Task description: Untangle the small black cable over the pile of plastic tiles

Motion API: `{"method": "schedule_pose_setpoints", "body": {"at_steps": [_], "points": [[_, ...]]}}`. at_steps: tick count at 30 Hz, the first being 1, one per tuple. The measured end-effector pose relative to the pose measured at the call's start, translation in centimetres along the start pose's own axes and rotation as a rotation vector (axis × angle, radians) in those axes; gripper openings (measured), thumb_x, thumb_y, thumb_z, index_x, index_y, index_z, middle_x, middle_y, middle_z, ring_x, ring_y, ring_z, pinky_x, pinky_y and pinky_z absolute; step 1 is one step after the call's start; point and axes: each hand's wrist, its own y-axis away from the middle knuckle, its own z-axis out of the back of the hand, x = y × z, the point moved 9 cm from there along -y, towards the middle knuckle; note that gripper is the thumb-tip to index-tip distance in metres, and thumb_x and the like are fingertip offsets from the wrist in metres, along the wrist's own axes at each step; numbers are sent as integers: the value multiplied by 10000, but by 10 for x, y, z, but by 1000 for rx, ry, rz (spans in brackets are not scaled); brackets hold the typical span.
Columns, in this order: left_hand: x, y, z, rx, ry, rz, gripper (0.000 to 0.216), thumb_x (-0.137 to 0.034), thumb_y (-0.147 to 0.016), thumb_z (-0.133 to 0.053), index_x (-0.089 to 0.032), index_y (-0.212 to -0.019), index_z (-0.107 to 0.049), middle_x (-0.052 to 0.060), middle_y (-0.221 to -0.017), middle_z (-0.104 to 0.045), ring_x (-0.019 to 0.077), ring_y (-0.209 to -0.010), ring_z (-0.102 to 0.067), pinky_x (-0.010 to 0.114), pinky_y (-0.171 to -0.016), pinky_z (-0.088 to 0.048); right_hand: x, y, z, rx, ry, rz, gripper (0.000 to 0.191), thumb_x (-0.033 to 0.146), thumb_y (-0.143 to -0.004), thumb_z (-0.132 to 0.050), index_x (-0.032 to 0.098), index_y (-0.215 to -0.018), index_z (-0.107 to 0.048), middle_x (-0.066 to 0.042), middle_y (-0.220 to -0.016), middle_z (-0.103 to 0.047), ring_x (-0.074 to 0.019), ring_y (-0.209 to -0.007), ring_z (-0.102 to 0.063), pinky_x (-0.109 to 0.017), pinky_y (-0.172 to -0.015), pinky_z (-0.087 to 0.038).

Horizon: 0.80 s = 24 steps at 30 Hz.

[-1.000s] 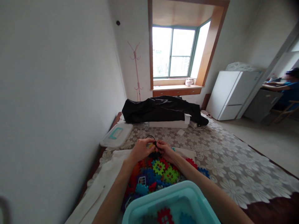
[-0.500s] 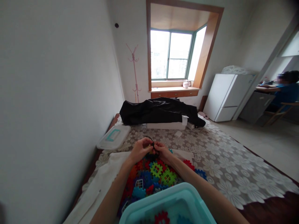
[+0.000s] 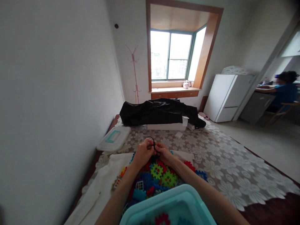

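A thin black cord [image 3: 154,144] is pinched between both hands, with a small loop of it arching above the fingers. My left hand [image 3: 143,152] grips it from the left, fingertips closed. From the other side my right hand [image 3: 163,151] has its fingers closed on the same cord. What exactly the fingertips cover cannot be made out. Below the hands lies a heap of colourful plastic building blocks, with a lime-green window block [image 3: 168,179] and a light-blue block [image 3: 139,194] among them. Nearest me stands a turquoise bin [image 3: 187,190] with a few blocks inside.
A white lid [image 3: 114,139] with a turquoise handle lies at the left by the wall. Black cloth [image 3: 159,111] covers things at the bed's far end. White window-frame pieces [image 3: 198,153] lie on the floral cover [image 3: 225,162]. A person [image 3: 284,90] sits far right.
My left hand has turned and moved slightly, and its forearm has shifted right, uncovering orange and window blocks on the left. The cord's loop stands up a little more. Both hands keep hold.
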Motion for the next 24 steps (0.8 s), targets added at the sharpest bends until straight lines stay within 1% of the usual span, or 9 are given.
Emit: {"method": "schedule_pose_setpoints", "body": {"at_steps": [2, 5, 8, 10, 12, 14, 16, 20, 24], "points": [[-2, 1, 0, 2, -106, -24, 152, -167, -934, -584, -262, -1052, -590, 20, -912, -824, 235, -831, -827, 344, -817, -597, 0, 0, 0, -1, 9, 3, 520, 491, -652, -1093, 194, -866, -722, 31, -716, -680, -116, -654, -548, -238, -643, -402], [-2, 2, 0, 13, -258, -50, 181, -164, -974, -521, -269, -1103, -592, 36, -927, -814, 253, -847, -816, 354, -801, -567, 1, 0, -2, 3, 23, 5, 512, 497, -657, -1081, 196, -851, -715, 24, -731, -685, -116, -660, -550, -238, -641, -387], [-2, 1, 8, -7, -338, -77, 233, -132, -972, -476, -268, -1107, -610, 51, -956, -811, 264, -918, -817, 371, -854, -574, 0, 2, -5, 19, 49, -13, 503, 505, -674, -1064, 189, -874, -727, 14, -692, -668, -127, -647, -535, -248, -623, -351], [-3, 0, 12, 10, -294, -90, 276, -106, -952, -464, -261, -1110, -628, 63, -1016, -830, 260, -999, -823, 385, -924, -596, -1, 2, -6, 24, 63, -24, 504, 501, -682, -1054, 187, -911, -733, 13, -680, -658, -131, -642, -528, -252, -620, -339], [-2, 0, 11, 79, -168, -74, 290, -133, -952, -506, -248, -1176, -648, 80, -1114, -849, 255, -1029, -836, 396, -947, -634, 0, 3, -6, 17, 67, -25, 511, 503, -679, -1043, 195, -926, -719, 18, -688, -651, -129, -640, -520, -255, -628, -344], [-1, -1, 9, 144, -37, -35, 305, -220, -944, -627, -235, -1247, -660, 102, -1203, -852, 266, -1043, -851, 409, -938, -677, 1, 3, -6, 6, 68, -28, 515, 509, -675, -1028, 203, -930, -703, 22, -695, -641, -130, -642, -517, -258, -640, -356], [2, -1, 10, 149, 27, -1, 353, -294, -898, -738, -225, -1240, -684, 117, -1231, -854, 292, -1091, -852, 423, -942, -697, 2, 3, -7, -2, 74, -34, 500, 497, -669, -1011, 205, -919, -692, 28, -683, -617, -130, -636, -504, -262, -638, -350], [4, -3, 16, 104, -28, -30, 231, -308, -947, -680, -235, -1157, -746, 98, -1172, -873, 303, -1181, -835, 430, -983, -677, 6, 6, -12, -23, 97, -33, 434, 460, -680, -960, 205, -865, -661, 63, -630, -516, -107, -589, -400, -261, -602, -286], [2, -5, 15, 95, -80, -68, 203, -314, -1001, -641, -252, -1155, -759, 79, -1169, -878, 278, -1129, -848, 405, -980, -667, 13, 9, -17, -60, 129, -14, 403, 429, -667, -918, 207, -865, -645, 92, -633, -453, -87, -569, -313, -258, -569, -217]]}}
